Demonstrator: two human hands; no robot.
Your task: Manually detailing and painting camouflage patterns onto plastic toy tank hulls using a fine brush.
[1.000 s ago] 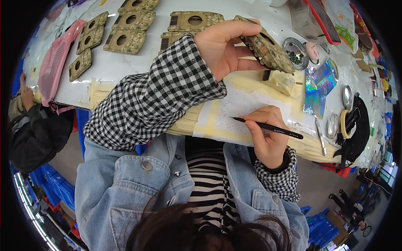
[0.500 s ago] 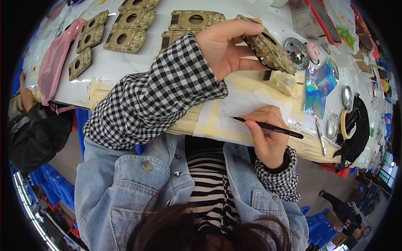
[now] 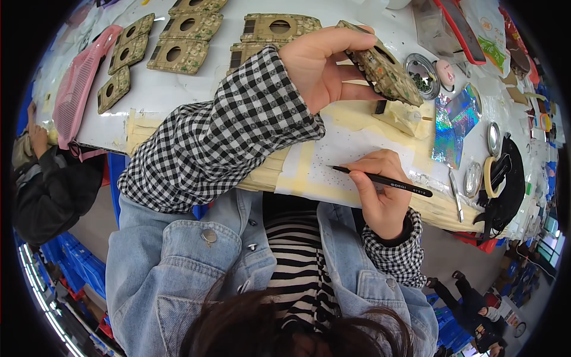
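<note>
My left hand (image 3: 321,68) is raised over the table, its fingers closed round the edge of a camouflage-patterned model tank hull (image 3: 389,71), which is tilted and has a round opening on top. Lower down, my right hand (image 3: 380,187) grips black fine-tipped tweezers (image 3: 389,181) like a pen. Their tip points left, at a white sheet (image 3: 321,152) dotted with tiny dark specks and edged with yellowish tape. Whether a speck sits in the tip is too small to tell. Just beyond my right hand stands a pale block (image 3: 407,119).
Several more camouflage hulls (image 3: 173,56) lie at the far left, beside a pink mesh basket (image 3: 83,89). To the right are a round metal dish (image 3: 421,76) with small green parts, shiny holographic packets (image 3: 449,131), a metal knife (image 3: 456,196) and a tape roll (image 3: 491,178). Another person (image 3: 53,190) sits at left.
The held hull has shifted very slightly right. The tweezers have moved a touch right over the sheet. At lower right, a person in the background has changed position.
</note>
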